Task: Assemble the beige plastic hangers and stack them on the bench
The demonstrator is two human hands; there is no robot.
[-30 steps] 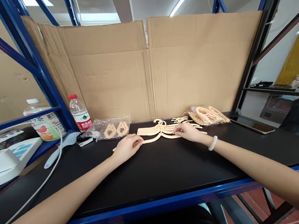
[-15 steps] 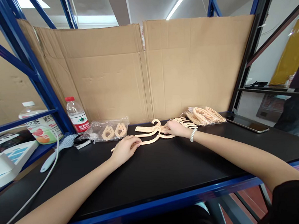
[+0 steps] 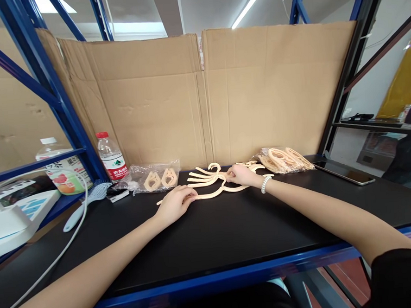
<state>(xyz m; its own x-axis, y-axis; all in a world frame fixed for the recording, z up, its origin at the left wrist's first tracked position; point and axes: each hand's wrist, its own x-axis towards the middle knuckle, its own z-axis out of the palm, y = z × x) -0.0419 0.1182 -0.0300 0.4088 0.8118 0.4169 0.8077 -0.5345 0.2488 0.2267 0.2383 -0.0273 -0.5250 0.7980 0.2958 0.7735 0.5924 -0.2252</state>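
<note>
Several beige plastic clothes hangers lie on the black tabletop, their arms fanned out around a hook. My left hand point(image 3: 175, 204) is closed on the left arm of the nearest hanger point(image 3: 210, 195), whose tip pokes out beyond the hand. With its fingers closed, my right hand point(image 3: 243, 176) grips the fanned hangers point(image 3: 202, 178) near their middle, just right of the hook. The fingertips there partly hide what they hold. More hanger arms stick out behind and right of this hand.
Behind the hangers lie a clear bag with two beige pieces point(image 3: 160, 177) and a bag of beige parts point(image 3: 285, 160). A phone point(image 3: 344, 172) rests at right. Left are a red-capped bottle point(image 3: 112, 159), a hairbrush point(image 3: 88, 205) and a white cable point(image 3: 63, 246). Cardboard point(image 3: 154, 106) stands at the back.
The hanger arms left of the hook have spread wider apart into a fan. Both hands stay nearly where they were, and the whole view has shifted slightly.
</note>
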